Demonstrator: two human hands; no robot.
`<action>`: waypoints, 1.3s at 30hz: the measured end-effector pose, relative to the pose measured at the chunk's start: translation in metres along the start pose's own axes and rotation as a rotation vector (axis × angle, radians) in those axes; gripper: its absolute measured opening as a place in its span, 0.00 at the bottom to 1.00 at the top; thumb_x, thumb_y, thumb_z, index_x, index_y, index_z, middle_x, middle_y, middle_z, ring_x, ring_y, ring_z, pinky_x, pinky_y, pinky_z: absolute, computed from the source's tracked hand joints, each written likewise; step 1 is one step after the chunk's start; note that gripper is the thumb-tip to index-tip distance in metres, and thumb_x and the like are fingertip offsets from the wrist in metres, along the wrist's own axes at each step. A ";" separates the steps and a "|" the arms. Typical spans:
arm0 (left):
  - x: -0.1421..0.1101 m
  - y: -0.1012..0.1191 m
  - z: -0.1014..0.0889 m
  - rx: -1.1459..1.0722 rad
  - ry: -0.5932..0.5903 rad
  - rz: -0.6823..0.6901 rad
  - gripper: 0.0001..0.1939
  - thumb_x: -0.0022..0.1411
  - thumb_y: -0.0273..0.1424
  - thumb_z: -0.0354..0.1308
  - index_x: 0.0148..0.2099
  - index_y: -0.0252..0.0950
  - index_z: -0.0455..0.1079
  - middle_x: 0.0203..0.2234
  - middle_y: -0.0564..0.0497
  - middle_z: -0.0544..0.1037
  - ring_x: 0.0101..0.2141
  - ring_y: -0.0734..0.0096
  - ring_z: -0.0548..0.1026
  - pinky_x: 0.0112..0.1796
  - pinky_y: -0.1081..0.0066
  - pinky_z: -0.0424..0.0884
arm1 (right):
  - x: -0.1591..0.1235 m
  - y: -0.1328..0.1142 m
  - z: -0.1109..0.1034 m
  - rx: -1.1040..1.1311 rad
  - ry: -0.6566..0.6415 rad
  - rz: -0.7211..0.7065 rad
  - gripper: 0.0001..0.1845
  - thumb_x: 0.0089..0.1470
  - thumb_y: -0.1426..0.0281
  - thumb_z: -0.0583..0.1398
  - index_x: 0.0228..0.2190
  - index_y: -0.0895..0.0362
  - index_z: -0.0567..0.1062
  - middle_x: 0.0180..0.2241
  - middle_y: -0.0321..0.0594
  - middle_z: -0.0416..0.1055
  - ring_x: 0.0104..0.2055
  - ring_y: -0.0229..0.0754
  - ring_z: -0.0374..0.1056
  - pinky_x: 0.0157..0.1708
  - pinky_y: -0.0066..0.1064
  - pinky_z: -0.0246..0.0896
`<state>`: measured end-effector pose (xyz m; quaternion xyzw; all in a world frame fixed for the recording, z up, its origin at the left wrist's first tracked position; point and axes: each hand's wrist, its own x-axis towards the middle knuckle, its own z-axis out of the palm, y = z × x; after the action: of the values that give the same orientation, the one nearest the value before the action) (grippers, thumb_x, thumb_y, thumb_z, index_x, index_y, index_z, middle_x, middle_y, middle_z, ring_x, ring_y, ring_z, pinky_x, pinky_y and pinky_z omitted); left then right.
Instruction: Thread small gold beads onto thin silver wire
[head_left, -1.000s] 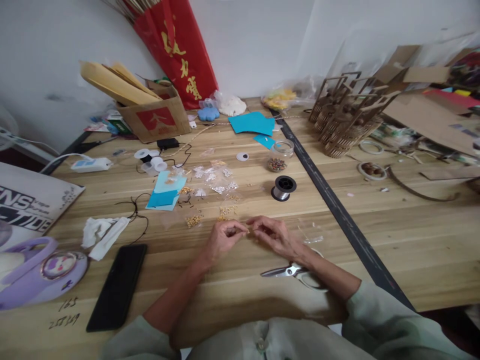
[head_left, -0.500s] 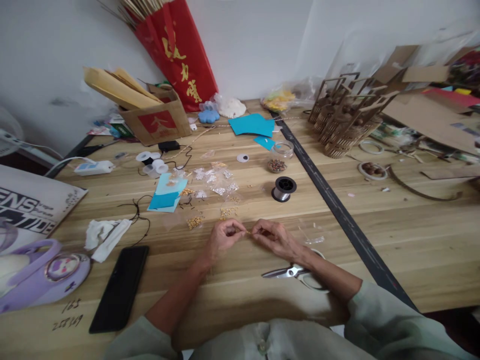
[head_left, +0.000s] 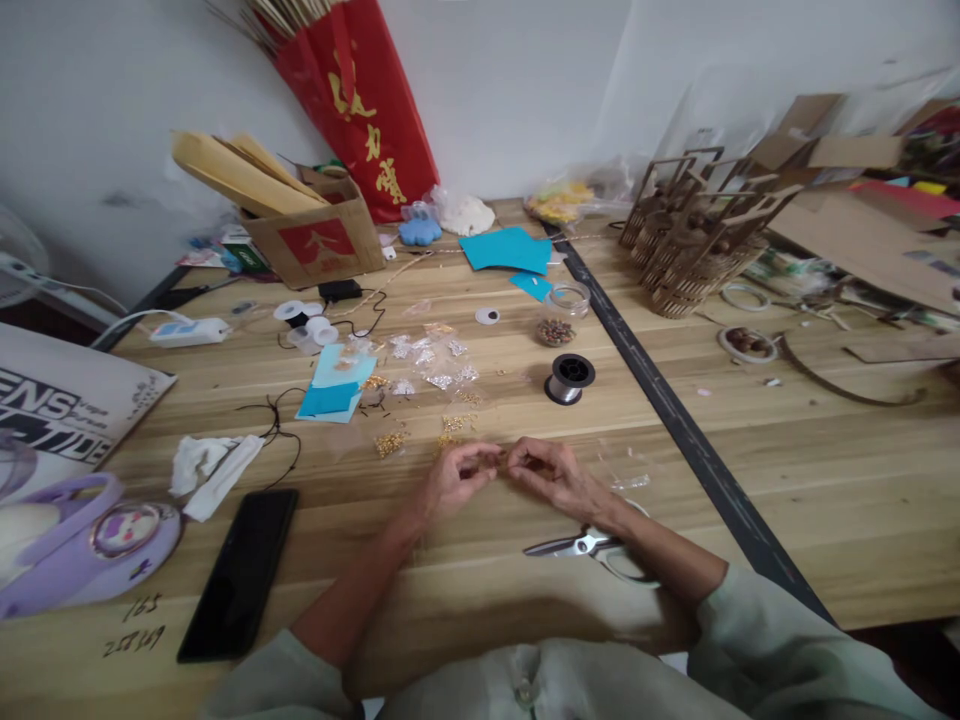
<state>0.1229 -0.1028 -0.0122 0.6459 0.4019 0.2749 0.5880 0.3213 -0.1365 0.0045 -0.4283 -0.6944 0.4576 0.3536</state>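
My left hand (head_left: 459, 476) and my right hand (head_left: 546, 472) meet fingertip to fingertip over the wooden table. Each is closed in a pinch, and what lies between the fingers is too small and hidden to name. Just beyond my left hand are little heaps of gold beads (head_left: 390, 443) and small clear bags of silver pieces (head_left: 441, 368). A black spool of clear thread (head_left: 569, 379) stands past my right hand. Under my right forearm lie scissors (head_left: 577, 546) with pale handles, their blades pointing left.
A black phone (head_left: 238, 575) and a white tissue (head_left: 214, 472) lie at the left. Blue paper (head_left: 330, 400) sits beside the beads. Farther back are a jar of beads (head_left: 559, 325), a red bag (head_left: 367, 120) and bamboo baskets (head_left: 686, 250).
The fingertips of both hands have shifted slightly, and the left fingers now reach further over the pinch. The small gold-coloured bit seen between them earlier is harder to see.
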 end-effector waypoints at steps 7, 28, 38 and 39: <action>-0.001 0.003 0.002 0.054 -0.023 -0.001 0.09 0.52 0.29 0.61 0.37 0.31 0.74 0.35 0.45 0.79 0.36 0.67 0.76 0.39 0.69 0.71 | -0.001 -0.004 -0.001 -0.032 -0.011 0.022 0.13 0.58 0.63 0.56 0.32 0.60 0.71 0.29 0.40 0.70 0.32 0.38 0.65 0.29 0.25 0.57; 0.000 0.005 -0.002 -0.012 -0.046 -0.036 0.09 0.52 0.33 0.62 0.30 0.32 0.68 0.23 0.53 0.70 0.25 0.77 0.68 0.29 0.76 0.63 | -0.001 -0.001 -0.002 -0.017 -0.014 0.038 0.11 0.57 0.64 0.57 0.31 0.60 0.71 0.28 0.38 0.69 0.30 0.36 0.62 0.28 0.24 0.56; 0.000 0.012 -0.003 -0.135 0.037 -0.101 0.13 0.50 0.37 0.64 0.29 0.32 0.68 0.20 0.56 0.67 0.21 0.81 0.62 0.22 0.80 0.57 | 0.000 0.005 -0.002 -0.007 -0.023 0.041 0.12 0.57 0.62 0.56 0.32 0.60 0.71 0.26 0.37 0.67 0.29 0.35 0.61 0.27 0.24 0.54; 0.000 0.013 -0.003 -0.136 0.042 -0.105 0.13 0.50 0.37 0.63 0.29 0.32 0.67 0.20 0.56 0.67 0.21 0.81 0.61 0.21 0.80 0.56 | 0.000 0.004 -0.002 -0.009 -0.023 0.040 0.12 0.57 0.62 0.56 0.32 0.60 0.71 0.26 0.37 0.67 0.28 0.35 0.61 0.27 0.24 0.54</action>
<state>0.1227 -0.1006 0.0010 0.5765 0.4277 0.2839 0.6357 0.3240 -0.1350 0.0012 -0.4382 -0.6918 0.4663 0.3345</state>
